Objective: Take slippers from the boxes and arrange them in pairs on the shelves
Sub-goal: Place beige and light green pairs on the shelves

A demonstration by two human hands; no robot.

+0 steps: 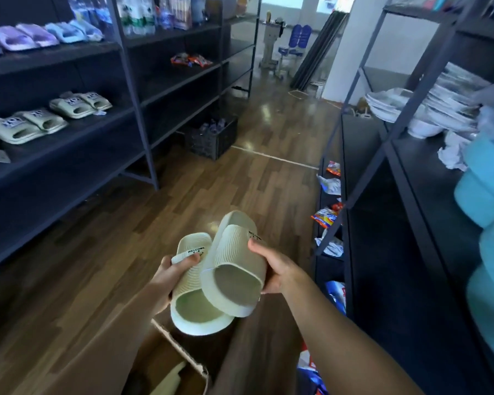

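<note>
I hold two pale green ribbed slippers marked WELCOME above the floor. My left hand (170, 276) grips the left slipper (196, 306) by its strap. My right hand (277, 269) grips the right slipper (234, 277), which overlaps the left one. An open cardboard box (166, 363) stands below them with another pale slipper (169, 379) inside. On the dark left shelves (77, 132) sit two pairs of similar green slippers (49, 116), and purple and blue slippers (40, 34) rest one shelf higher.
A wooden aisle floor (231, 192) runs between two dark shelf units. A black crate of bottles (211, 136) stands on the floor ahead. The right shelves (411, 178) hold white dishes (417, 108), snack packets (325, 215) and turquoise items (485, 195).
</note>
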